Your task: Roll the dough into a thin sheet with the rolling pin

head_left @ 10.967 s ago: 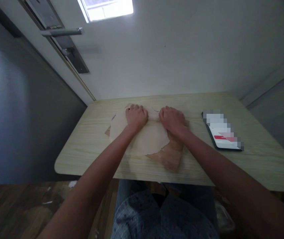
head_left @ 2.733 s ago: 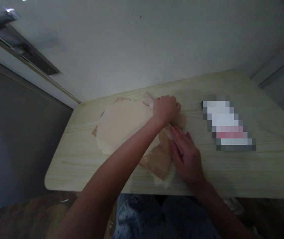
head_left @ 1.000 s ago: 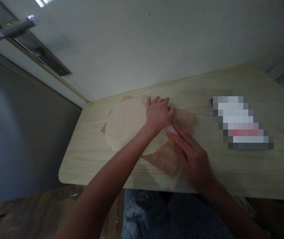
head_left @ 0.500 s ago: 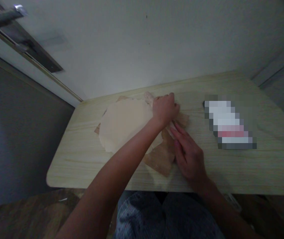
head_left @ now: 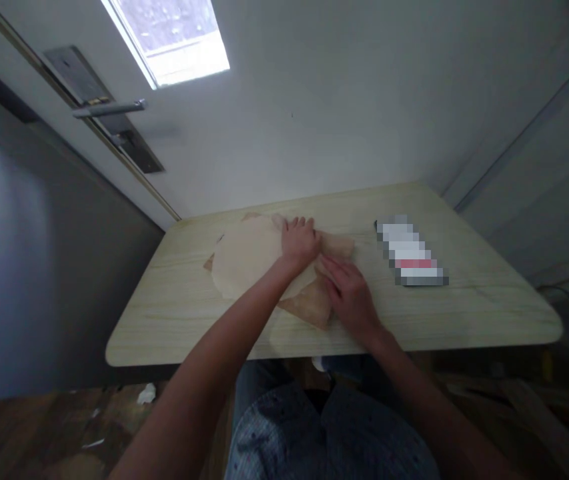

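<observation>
A thin cream-coloured sheet (head_left: 244,257) with an uneven outline lies on the table, over brown paper (head_left: 309,307) whose corners stick out around it. I cannot tell what the sheet is made of. Its right side is bunched into a rolled edge. My left hand (head_left: 301,241) is over that edge, palm down, with the fingers bent round it. Lower right, my right hand (head_left: 350,293) pinches the near end of the edge, its thumb and fingers close together. My left forearm crosses the sheet and hides part of it.
The pale wooden table (head_left: 164,320) stands against a white door with a metal handle (head_left: 109,109) and a bright window (head_left: 179,40). A blurred-out phone-like object (head_left: 409,253) lies on the table to the right. Crumpled white scrap (head_left: 146,393) is on the floor.
The view has tilted up, bringing the window and the whole door handle into sight. My left hand's fingers look a little more spread over the rolled edge. My right hand stays beside it.
</observation>
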### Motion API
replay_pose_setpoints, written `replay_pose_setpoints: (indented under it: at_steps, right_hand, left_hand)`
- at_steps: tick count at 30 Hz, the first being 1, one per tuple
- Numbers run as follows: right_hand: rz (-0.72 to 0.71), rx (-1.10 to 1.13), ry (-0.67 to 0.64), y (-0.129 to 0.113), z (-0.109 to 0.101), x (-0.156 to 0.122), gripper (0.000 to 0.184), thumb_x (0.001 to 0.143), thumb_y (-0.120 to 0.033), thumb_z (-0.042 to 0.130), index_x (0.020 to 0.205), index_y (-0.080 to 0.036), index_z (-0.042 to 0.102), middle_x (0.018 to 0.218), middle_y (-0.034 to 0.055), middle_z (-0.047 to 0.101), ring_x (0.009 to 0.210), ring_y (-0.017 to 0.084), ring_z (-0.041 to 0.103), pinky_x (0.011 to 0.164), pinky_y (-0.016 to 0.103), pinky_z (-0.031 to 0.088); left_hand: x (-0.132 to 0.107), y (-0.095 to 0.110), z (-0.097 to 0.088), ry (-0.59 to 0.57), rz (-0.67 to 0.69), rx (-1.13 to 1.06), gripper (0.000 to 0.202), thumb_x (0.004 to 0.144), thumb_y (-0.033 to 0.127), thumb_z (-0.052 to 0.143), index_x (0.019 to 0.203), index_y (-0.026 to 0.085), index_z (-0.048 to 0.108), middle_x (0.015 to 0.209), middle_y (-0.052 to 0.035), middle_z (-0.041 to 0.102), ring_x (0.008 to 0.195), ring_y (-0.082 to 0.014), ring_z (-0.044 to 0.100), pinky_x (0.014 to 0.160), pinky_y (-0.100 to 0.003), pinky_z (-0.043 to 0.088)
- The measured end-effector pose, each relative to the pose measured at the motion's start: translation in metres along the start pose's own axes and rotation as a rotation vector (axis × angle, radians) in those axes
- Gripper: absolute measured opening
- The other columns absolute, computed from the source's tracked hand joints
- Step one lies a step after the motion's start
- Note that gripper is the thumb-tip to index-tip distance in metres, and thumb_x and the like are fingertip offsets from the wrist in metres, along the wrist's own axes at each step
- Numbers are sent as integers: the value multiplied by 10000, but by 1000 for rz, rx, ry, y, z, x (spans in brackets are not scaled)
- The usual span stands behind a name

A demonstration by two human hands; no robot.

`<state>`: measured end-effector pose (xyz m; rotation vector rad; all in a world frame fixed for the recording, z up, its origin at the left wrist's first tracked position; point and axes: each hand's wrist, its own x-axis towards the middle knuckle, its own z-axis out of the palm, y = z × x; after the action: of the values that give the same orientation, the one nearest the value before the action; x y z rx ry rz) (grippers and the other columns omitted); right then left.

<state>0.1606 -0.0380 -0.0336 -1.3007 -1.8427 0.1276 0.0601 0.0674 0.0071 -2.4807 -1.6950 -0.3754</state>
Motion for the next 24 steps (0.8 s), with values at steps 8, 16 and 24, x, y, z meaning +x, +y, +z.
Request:
replay_pose_setpoints:
  at_steps: [8, 16, 24]
  right_hand:
    - [-190, 90, -53, 5, -11, -3, 321, 806, -107, 386, 1045, -182, 588, 1115, 73, 586, 1048, 162, 509, 883, 390, 435]
    - [-162, -87, -187, 54, -53, 14, 317, 825, -179, 380, 1083, -163, 563, 1062, 81, 614, 997, 174, 546, 872, 398, 431]
    - [78, -372, -94, 28, -32, 15, 413, 891, -335, 255, 1106, -137, 547, 1144, 96, 574, 1155, 234, 430, 963, 511, 268]
  left_hand:
    - [-45, -50, -35, -79, 84, 115, 383, 897, 342, 213, 995, 176, 543, 1129, -79, 563, 1110, -198, 452, 1032, -479, 108]
    - [-53, -63, -43, -102, 90, 79, 301, 868, 279, 287, 858, 132, 550, 950, -94, 599, 892, -185, 558, 849, -321, 397]
    - [-57, -38, -19, -60, 17, 29, 404, 862, 237, 250, 1230, 111, 359, 1290, -121, 435, 1199, -235, 366, 1004, -509, 200]
